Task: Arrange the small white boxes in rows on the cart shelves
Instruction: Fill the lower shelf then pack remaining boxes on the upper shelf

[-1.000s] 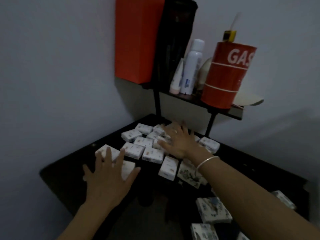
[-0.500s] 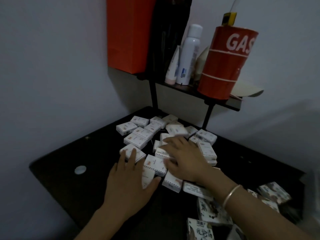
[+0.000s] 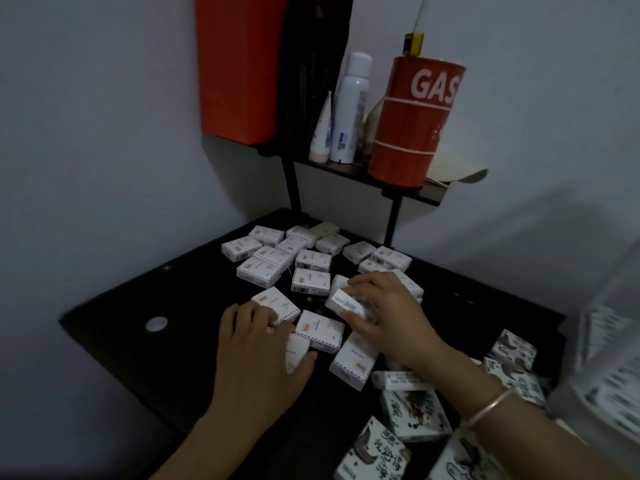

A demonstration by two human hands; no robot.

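Several small white boxes lie scattered, at mixed angles, on the black cart shelf. My left hand lies at the near edge of the pile and grips one small white box between curled fingers and thumb. My right hand is just to its right and pinches another small white box, tilted up on its edge, between fingertips and thumb. Two more boxes lie flat between the hands.
An upper shelf carries a red can marked GAS, a white spray bottle, a tube and an orange box. Larger patterned boxes crowd the near right. Walls close in on the left and behind.
Both hands have drawn back toward me from the far part of the pile. They lay flat on the boxes; now each has closed on one box, the right one tilted up.
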